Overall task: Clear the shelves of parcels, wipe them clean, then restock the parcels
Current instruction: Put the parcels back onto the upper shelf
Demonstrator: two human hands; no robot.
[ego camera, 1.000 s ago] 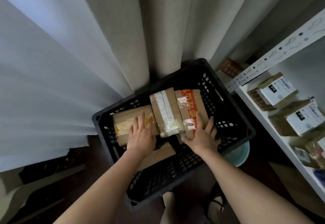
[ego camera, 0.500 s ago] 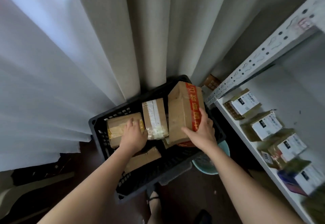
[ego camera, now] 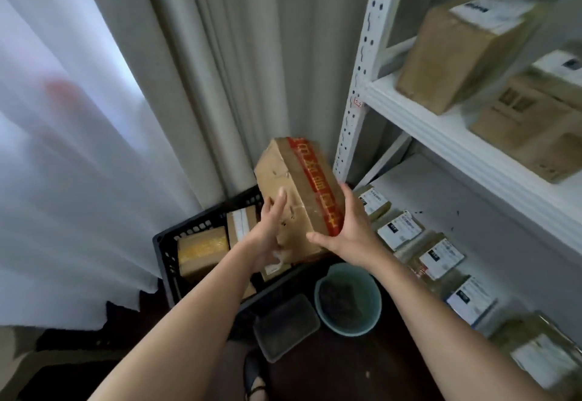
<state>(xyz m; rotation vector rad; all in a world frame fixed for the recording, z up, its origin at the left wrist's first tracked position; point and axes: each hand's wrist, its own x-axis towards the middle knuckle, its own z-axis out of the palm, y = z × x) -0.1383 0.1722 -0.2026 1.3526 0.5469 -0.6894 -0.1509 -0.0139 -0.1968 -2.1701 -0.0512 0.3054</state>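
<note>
Brown cardboard with a red printed tape band: this parcel [ego camera: 299,192] is between your two hands, lifted above the black crate [ego camera: 170,249] and tilted, its top end leaning toward the curtain [ego camera: 239,54]. Your right hand [ego camera: 346,227] grips the taped side; its fingers [ego camera: 348,199] are curled round the right edge and the thumb reaches under the lower corner. Your left hand [ego camera: 271,227] lies on the plain face with its fingers [ego camera: 278,202] straight and close together, so it presses and does not clamp.

Below the parcel, the crate holds more parcels: one wrapped in yellowish tape [ego camera: 201,249] at the left, and one with a white label [ego camera: 241,224] beside it, partly hidden by your left wrist. A teal bucket [ego camera: 348,298] stands on the dark floor just beside the crate, and a clear plastic tray [ego camera: 285,326] lies near it.

To your right is the white shelf unit [ego camera: 362,85]. Its perforated upright post stands very near the top corner of the held parcel. The upper shelf board [ego camera: 441,136] carries two large blurred cartons [ego camera: 466,54]. The lower shelf [ego camera: 472,211] has a row of small labelled parcels [ego camera: 400,230] along its front edge, with open white surface behind them toward the wall.
</note>
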